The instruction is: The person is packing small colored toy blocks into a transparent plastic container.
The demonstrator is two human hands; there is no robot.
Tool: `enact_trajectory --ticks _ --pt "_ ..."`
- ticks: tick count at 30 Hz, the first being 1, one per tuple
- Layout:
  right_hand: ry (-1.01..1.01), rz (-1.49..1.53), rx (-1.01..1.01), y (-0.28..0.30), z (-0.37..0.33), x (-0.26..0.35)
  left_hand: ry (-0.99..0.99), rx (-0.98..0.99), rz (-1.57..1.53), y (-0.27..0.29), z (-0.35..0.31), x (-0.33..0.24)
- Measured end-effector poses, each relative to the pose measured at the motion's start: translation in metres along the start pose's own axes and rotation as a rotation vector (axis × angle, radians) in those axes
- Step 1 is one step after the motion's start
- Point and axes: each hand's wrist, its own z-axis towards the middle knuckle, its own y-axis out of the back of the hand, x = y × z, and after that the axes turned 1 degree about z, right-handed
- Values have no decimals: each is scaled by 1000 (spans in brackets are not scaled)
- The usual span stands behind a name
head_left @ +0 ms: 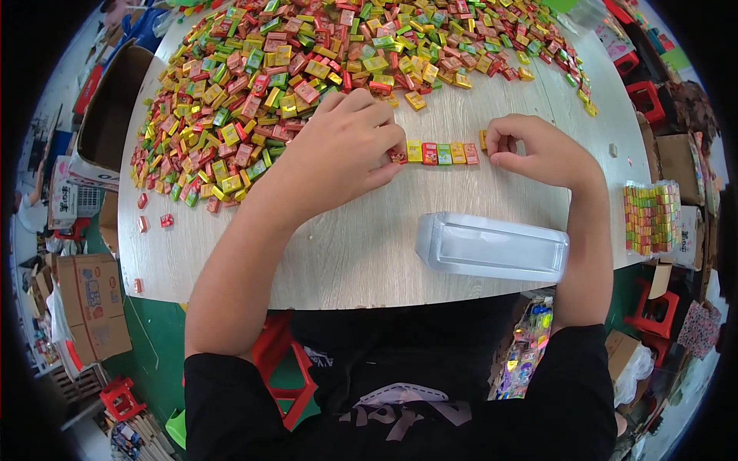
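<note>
A short row of small wrapped candies (444,154) in yellow, red, green, orange and pink lies side by side on the table between my hands. At its left end my left hand (350,142) is closed, its fingertips on a red candy (397,156). My right hand (530,150) is curled at the other end, thumb and forefinger against an orange-yellow candy (483,140). Below the row rests a clear plastic tray (496,246), long and boxy, beside my right forearm. A big heap of the same small candies (254,84) spreads beyond my left hand.
The pale wooden table (346,253) has a curved near edge. Packed candy blocks (652,217) are stacked at the far right. An open cardboard box (115,107) stands at the left edge. A red stool (284,361) is below the table, and a few loose candies (166,220) lie at left.
</note>
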Motion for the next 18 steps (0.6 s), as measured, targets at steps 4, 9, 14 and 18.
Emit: enact_trajectory --ticks 4,9,14,18 --pt "-38 100 -34 3 -1 -4 -11 1 23 -1 2 -2" --pt "-36 -28 -140 0 -3 -1 -13 19 26 -5 4 -5" --pt "-55 -84 -182 -13 -5 17 -9 1 15 -8 3 -3" --pt "-44 -70 -82 -15 -4 26 11 14 -7 -7 7 -8"
